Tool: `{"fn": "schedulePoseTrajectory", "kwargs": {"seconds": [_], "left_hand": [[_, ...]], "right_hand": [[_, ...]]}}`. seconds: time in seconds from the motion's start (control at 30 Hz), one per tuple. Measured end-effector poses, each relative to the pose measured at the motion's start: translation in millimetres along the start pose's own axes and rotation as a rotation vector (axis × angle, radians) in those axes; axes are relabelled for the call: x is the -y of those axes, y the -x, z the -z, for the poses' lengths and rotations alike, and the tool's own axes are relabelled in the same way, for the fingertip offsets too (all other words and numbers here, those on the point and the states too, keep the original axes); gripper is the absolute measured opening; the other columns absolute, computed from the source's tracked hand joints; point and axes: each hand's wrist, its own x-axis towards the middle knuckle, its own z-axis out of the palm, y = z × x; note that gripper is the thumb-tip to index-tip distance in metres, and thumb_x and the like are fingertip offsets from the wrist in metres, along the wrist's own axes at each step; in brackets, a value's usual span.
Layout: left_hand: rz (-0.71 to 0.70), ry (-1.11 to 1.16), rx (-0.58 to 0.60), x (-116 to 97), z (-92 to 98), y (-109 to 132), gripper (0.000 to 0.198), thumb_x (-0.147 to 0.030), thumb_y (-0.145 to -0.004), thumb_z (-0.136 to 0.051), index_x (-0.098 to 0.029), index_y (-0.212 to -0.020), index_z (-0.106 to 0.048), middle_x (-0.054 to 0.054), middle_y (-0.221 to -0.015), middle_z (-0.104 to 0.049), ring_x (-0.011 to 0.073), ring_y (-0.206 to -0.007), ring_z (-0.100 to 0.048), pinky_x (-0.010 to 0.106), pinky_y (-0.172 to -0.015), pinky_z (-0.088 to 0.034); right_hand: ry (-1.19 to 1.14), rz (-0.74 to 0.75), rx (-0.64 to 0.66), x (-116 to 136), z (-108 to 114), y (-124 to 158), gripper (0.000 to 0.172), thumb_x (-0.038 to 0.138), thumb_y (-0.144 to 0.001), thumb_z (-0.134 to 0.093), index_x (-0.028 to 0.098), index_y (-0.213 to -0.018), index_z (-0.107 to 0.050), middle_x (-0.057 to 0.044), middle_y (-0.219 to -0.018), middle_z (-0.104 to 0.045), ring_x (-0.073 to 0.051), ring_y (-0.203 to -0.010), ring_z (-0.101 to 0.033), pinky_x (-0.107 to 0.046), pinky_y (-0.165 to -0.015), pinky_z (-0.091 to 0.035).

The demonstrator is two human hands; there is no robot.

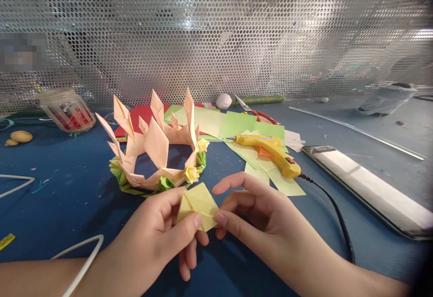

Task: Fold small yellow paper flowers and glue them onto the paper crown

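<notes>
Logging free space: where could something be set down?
Nearly bare blue tabletop shows between the peach paper crown and tan egg-shaped object, and between the black cable and black-rimmed phone. Crowded: beyond the right hand, where a yellow plastic glue gun lies on greenish paper sheets.

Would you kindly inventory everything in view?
Folded paper: one, yellow, lower centre
Paper crown: one, mostly peach, centre left
Glue gun: one, yellow, centre right
Paper sheets: several, green, yellow, red, middle
Scissors: one, red-handled, back
Phone: one, black, right
Jar: one, clear, left
Egg-shaped objects: two, tan, left
Lumps: two, white, back
Roll: one, green, back
Rod: one, translucent, right
Bundle: one, whitish, right
Cord: one, black, right
Cable: count unclear, white, left
Scraps: several, mixed, scattered
Panel: one, silver, back
Table: one, blue, underneath
Left hand: one, lower left
Right hand: one, lower right
</notes>
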Motion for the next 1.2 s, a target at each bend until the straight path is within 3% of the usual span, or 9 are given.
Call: {"fn": "schedulePoseTrajectory", "kwargs": {"seconds": [0.4, 0.6, 0.7, 0.77, 0.9, 1.03, 1.2], "left_hand": [[0.004, -0.042, 0.021, -1.0, 0.0, -0.3, 0.013, -0.027, -0.09, -0.06, -0.017, -0.082, -0.063, -0.004, -0.067, -0.065, 0.0058, -0.045, -0.054, 0.014, -0.041, -0.047], [0.018, -0.248, 0.037, -9.7, -3.0, 6.1, 0.014, -0.027, -0.083, -0.064, -0.021, -0.072, -0.057, -0.008, -0.06, -0.049, 0.0073, -0.048, -0.041, 0.016, -0.043, -0.035], [-0.048, -0.28, 0.004, -11.3, -5.1, 9.5, 0.018, -0.028, -0.078, -0.066, -0.022, -0.065, -0.055, -0.008, -0.058, -0.042, 0.0096, -0.051, -0.037, 0.018, -0.043, -0.033], [-0.039, -0.274, 0.021, -11.0, -5.4, 10.1, 0.018, -0.027, -0.077, -0.066, -0.022, -0.066, -0.053, -0.008, -0.059, -0.041, 0.0102, -0.051, -0.039, 0.019, -0.044, -0.035], [0.022, -0.201, 0.067, -7.8, -2.8, 7.9, 0.009, -0.02, -0.082, -0.064, -0.023, -0.078, -0.056, -0.009, -0.065, -0.051, 0.0088, -0.054, -0.044, 0.015, -0.048, -0.042], [-0.048, -0.091, -0.017, -3.4, 0.2, 4.7, 0.012, -0.019, -0.084, -0.066, -0.027, -0.094, -0.065, -0.008, -0.074, -0.063, 0.0072, -0.056, -0.05, 0.012, -0.048, -0.044], [-0.137, -0.028, -0.013, -1.2, 2.3, 2.4, 0.018, -0.022, -0.086, -0.067, -0.035, -0.097, -0.075, -0.007, -0.087, -0.075, 0.0118, -0.078, -0.065, 0.014, -0.067, -0.052]], "right_hand": [[0.143, 0.109, -0.031, 0.0, -2.9, 7.3, 0.02, 0.022, -0.09, -0.053, 0.028, -0.108, -0.049, 0.007, -0.067, -0.062, -0.013, -0.061, -0.059, -0.025, -0.058, -0.048], [0.321, 0.428, -0.117, 3.4, -2.9, 8.8, 0.044, 0.006, -0.08, -0.057, 0.031, -0.117, -0.054, 0.005, -0.095, -0.069, -0.01, -0.079, -0.065, -0.02, -0.071, -0.054], [0.355, 0.541, -0.04, 9.1, -0.3, 10.1, 0.039, -0.002, -0.078, -0.055, 0.027, -0.102, -0.065, 0.002, -0.098, -0.069, -0.009, -0.085, -0.068, -0.014, -0.077, -0.054], [0.351, 0.549, 0.002, 11.5, 1.3, 10.3, 0.033, -0.003, -0.08, -0.055, 0.024, -0.091, -0.07, -0.001, -0.093, -0.07, -0.008, -0.082, -0.069, -0.01, -0.077, -0.054], [0.312, 0.501, -0.038, 7.8, 2.5, 7.6, 0.026, 0.001, -0.083, -0.063, 0.022, -0.086, -0.077, -0.001, -0.088, -0.072, -0.007, -0.076, -0.071, -0.008, -0.073, -0.054], [0.265, 0.436, -0.096, 0.5, 3.0, 4.2, 0.02, 0.005, -0.081, -0.07, 0.022, -0.082, -0.08, 0.0, -0.088, -0.073, -0.008, -0.076, -0.072, -0.008, -0.071, -0.055], [0.253, 0.382, -0.081, -0.1, 3.6, 3.7, 0.017, 0.008, -0.08, -0.074, 0.023, -0.08, -0.081, 0.001, -0.089, -0.072, -0.007, -0.075, -0.071, -0.007, -0.073, -0.054]]}}
